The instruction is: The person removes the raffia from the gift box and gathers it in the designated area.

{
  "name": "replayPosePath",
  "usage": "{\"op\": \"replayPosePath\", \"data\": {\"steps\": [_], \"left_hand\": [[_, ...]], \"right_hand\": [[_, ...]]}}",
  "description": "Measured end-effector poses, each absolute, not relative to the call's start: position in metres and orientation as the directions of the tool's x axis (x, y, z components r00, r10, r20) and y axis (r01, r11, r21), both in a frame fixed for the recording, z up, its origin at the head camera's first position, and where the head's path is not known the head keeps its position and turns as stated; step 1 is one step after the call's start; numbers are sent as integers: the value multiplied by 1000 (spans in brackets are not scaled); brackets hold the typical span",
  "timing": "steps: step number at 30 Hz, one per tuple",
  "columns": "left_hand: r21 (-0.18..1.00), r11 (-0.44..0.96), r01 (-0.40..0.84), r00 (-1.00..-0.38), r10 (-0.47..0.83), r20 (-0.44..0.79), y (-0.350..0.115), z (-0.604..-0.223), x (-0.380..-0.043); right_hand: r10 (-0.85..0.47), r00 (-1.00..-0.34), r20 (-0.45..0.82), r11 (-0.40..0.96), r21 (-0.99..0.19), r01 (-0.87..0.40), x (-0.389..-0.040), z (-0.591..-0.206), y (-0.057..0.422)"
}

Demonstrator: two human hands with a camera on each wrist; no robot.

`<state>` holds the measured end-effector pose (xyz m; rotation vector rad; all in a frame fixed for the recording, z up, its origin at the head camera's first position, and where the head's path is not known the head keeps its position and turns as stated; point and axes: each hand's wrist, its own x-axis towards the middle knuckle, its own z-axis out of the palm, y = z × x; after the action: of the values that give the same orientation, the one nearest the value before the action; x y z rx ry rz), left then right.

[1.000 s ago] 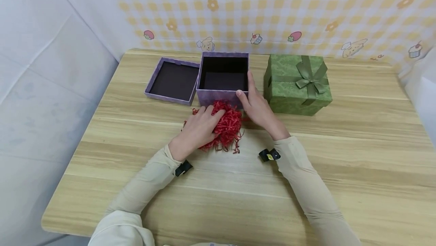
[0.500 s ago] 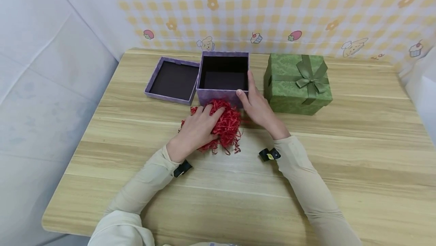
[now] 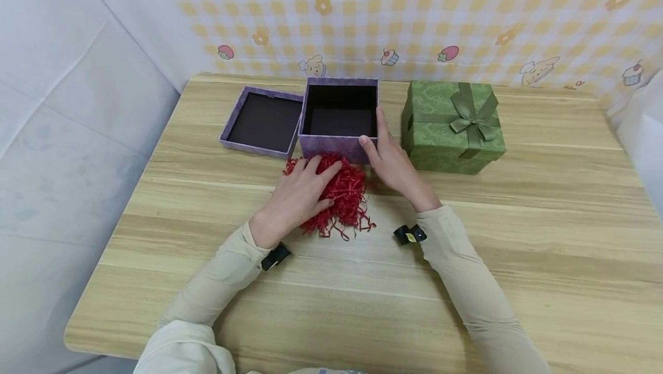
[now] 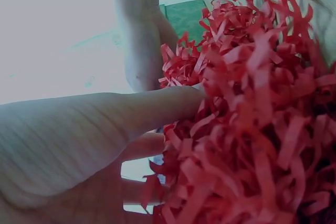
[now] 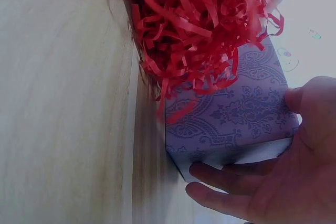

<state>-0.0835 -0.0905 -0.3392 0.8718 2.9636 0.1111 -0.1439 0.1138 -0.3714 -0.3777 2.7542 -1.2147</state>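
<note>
1. The left hand [image 3: 295, 195] spreads over a loose heap of crinkled red paper shreds [image 3: 347, 193], thumb and fingers apart; the tips are sunk in the strands, so whether this grip is closed on any, I cannot tell.
2. The right hand [image 3: 392, 164] has its grip on the near right corner of a square purple patterned cardboard box [image 3: 331, 145], thumb on the front wall, fingers along the right wall.
3. The shreds lie in front of the box; no red shows on its dark inside.
4. The step in hand looks like gathering the shreds while the box is steadied. The next move seems to call for the left fingers drawing in beneath the heap, catching the stray near strands.
5. Left of the box, toward the worktop's [image 3: 544, 190] back left corner, lies a shallow purple cardboard lid [image 3: 264, 123], hollow side up.
6. Toward the back right corner stands a green patterned box with a ribbon bow [image 3: 472, 122], apart from the purple one.
</note>
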Motion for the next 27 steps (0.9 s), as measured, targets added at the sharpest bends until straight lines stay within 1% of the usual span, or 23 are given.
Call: {"op": "replayPosePath", "data": {"steps": [3, 6, 12, 15, 19, 23, 27], "left_hand": [[67, 840, 538, -841, 541, -29, -90, -336, -82], [63, 837, 543, -839, 544, -3, -91, -331, -80], [101, 825, 557, -831, 554, 53, -93, -318, -76], [107, 811, 575, -818, 565, 110, -93, -311, -75], [121, 787, 605, -790, 574, 218, -92, -301, -75], [154, 767, 622, -770, 564, 299, -91, -290, -75], [182, 749, 637, -753, 554, 356, -91, -281, -75]], "right_hand": [[-270, -963, 5, 647, -739, -185, -144, -371, 114], [-272, -962, 4, 647, -740, -186, -144, -372, 114], [-275, -961, 10, 645, -740, -192, -144, -372, 114], [-277, -961, 15, 651, -733, -199, -144, -371, 114], [-277, -961, 15, 658, -726, -201, -144, -371, 115], [-276, -961, 9, 674, -711, -200, -143, -370, 115], [-311, -950, -11, 691, -689, -218, -134, -358, 117]]}}
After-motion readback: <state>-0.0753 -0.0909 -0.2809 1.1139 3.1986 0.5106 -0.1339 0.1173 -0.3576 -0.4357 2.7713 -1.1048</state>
